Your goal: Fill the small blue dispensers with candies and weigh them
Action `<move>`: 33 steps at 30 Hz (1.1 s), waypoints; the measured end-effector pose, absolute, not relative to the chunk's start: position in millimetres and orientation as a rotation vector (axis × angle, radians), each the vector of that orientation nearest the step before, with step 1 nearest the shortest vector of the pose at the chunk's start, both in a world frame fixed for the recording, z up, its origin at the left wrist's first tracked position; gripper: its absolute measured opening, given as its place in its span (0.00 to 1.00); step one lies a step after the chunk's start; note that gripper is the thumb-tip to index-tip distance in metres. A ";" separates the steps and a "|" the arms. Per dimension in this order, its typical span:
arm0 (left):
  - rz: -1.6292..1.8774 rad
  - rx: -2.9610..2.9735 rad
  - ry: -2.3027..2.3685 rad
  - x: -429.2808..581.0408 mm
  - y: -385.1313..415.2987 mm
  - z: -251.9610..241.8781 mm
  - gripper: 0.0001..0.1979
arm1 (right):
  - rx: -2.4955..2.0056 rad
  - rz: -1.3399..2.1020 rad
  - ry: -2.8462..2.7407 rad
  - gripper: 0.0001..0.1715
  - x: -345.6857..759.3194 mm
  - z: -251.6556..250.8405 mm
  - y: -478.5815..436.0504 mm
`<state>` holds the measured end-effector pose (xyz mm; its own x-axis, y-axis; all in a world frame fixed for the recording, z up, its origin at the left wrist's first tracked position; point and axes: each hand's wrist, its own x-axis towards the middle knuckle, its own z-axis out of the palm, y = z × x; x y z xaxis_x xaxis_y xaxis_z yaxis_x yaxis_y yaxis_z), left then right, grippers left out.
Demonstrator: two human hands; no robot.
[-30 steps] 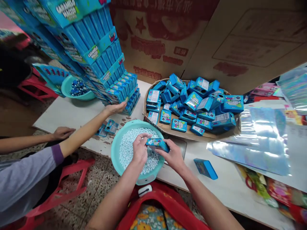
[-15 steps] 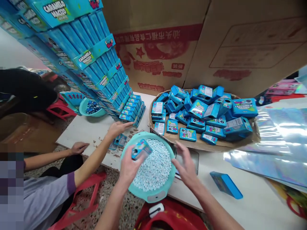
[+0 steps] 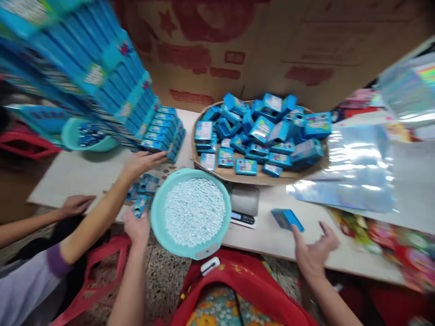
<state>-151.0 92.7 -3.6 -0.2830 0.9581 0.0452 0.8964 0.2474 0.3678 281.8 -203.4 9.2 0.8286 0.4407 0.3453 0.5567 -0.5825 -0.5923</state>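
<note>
My left hand (image 3: 137, 228) grips a small blue candy box (image 3: 140, 204) at the left of the basin, beside a few other blue boxes (image 3: 149, 182) on the table. My right hand (image 3: 317, 253) is open, thumb and fingers apart, just right of a blue carton (image 3: 282, 219) lying on the table; whether the thumb touches it I cannot tell. Between my hands sits a turquoise basin (image 3: 157, 226) filled with small pale-blue candies (image 3: 195, 213). A digital scale (image 3: 245, 201) lies partly behind the basin's right edge.
A shallow cardboard tray (image 3: 224, 173) holds many blue boxes behind the basin. Tall stacked display boxes (image 3: 112, 86) rise at left. A co-worker's hand (image 3: 144, 163) touches the stack's base; the other hand (image 3: 78, 204) rests at the table edge. Shiny sheets (image 3: 360, 167) lie right.
My left hand has carried the candy box from over the basin to the boxes at its left. My right hand has moved right, away from the basin to the carton. The view has shifted.
</note>
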 end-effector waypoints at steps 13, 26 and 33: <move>0.864 2.069 2.107 -88.1 53.8 -5.7 0.24 | -2.232 0.251 -0.375 0.39 318.0 -55.5 -205.4; 0.072 1.864 1.958 30.6 46.0 -40.7 0.30 | -2.522 0.177 -0.481 0.47 345.0 -64.0 -245.8; 0.425 1.606 1.837 43.6 39.9 -44.1 0.15 | -2.503 0.560 -1.598 0.49 357.7 -46.7 -213.5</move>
<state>43.6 39.9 -44.1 -0.0358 0.9652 -0.2590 0.7534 0.1964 0.6275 357.7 -213.5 -46.7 0.3742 0.8950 -0.2427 0.8507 -0.4355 -0.2945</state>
